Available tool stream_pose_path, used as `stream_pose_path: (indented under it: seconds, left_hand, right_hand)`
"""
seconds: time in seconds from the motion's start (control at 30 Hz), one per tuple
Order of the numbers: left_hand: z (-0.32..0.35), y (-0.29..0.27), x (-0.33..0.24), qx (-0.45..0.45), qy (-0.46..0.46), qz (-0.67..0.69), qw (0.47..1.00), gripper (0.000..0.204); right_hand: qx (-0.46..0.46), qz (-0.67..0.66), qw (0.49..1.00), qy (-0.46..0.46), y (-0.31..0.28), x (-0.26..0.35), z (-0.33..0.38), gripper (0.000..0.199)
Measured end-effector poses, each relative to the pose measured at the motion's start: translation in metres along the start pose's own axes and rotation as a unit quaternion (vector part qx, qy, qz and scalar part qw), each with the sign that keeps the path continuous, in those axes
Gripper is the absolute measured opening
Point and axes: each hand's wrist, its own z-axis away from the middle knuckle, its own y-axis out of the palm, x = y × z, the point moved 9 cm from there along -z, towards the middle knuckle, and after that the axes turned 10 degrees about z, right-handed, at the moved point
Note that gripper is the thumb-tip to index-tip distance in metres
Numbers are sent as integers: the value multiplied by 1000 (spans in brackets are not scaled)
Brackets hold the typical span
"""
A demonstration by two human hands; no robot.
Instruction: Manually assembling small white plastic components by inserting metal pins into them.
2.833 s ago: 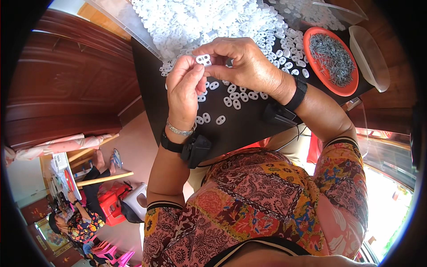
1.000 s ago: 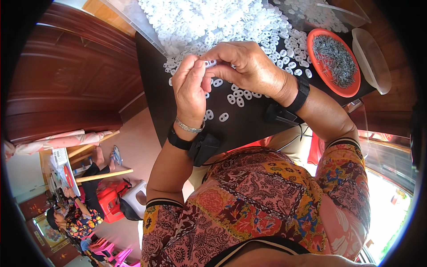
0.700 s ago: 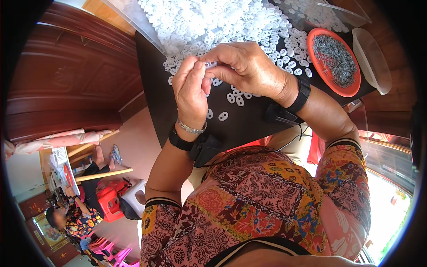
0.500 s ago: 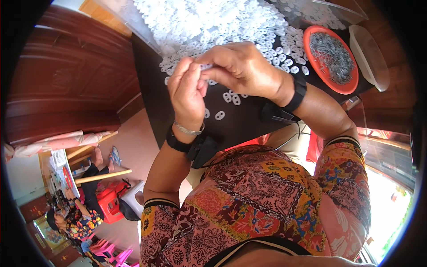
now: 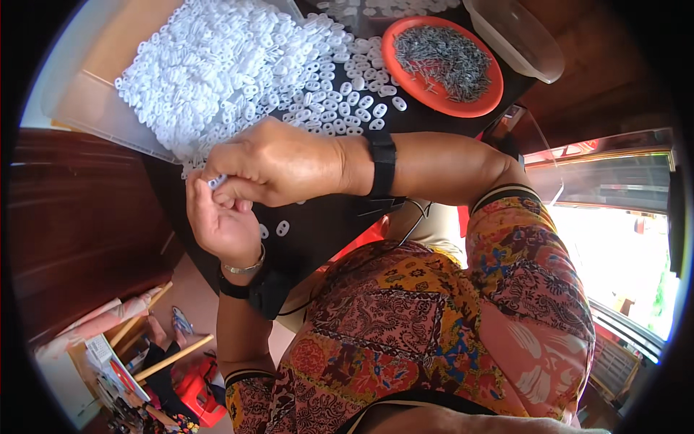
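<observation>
Between my two hands is a small white oval plastic piece with two holes [image 5: 217, 181], pinched at the fingertips. My left hand [image 5: 220, 224] is turned palm up, its fingers closed on the piece from the left. From the right, my right hand [image 5: 278, 163] grips it with thumb and bent forefinger; whether a metal pin is also in those fingers cannot be seen. Just beyond my hands spreads a big heap of the same white oval pieces [image 5: 217, 65]. A couple of loose oval pieces [image 5: 283, 228] lie on the dark table beside my left wrist.
An orange-red plate [image 5: 491, 101] full of small metal pins [image 5: 452, 61] stands at the back right. A clear plastic tub [image 5: 524, 43] sits beyond it. Under the heap is a translucent tray [image 5: 94, 101]. At the lower left another person [image 5: 163, 369] sits beside a table.
The view has swung, so the heap and plate appear farther left. Both hands remain together, and the oval piece now shows more plainly between the fingertips.
</observation>
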Motion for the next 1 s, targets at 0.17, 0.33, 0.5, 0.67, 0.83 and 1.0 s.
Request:
stream_pose_path:
  seconds: [0.17, 0.33, 0.5, 0.67, 0.83, 1.0]
  left_hand:
    - [-2, 7, 7, 37, -78, 45, 995, 23]
    - [3, 4, 8, -31, -97, 65, 993, 25]
    - [10, 17, 11, 83, -93, 69, 990, 23]
    - [1, 5, 20, -23, -138, 148, 979, 20]
    - [-14, 16, 4, 108, -39, -65, 991, 30]
    - [-16, 10, -2, 80, -40, -60, 994, 23]
  right_hand:
    - [-2, 35, 999, -16, 4, 2, 0, 20]
    - [2, 61, 998, -22, 2, 11, 0, 19]
    - [17, 75, 997, -26, 2, 4, -2, 17]
    - [-59, -9, 997, -52, -7, -2, -8, 11]
    - [-23, -66, 996, 51, -3, -34, -11, 19]
    - [-19, -59, 994, 92, -1, -36, -12, 24]
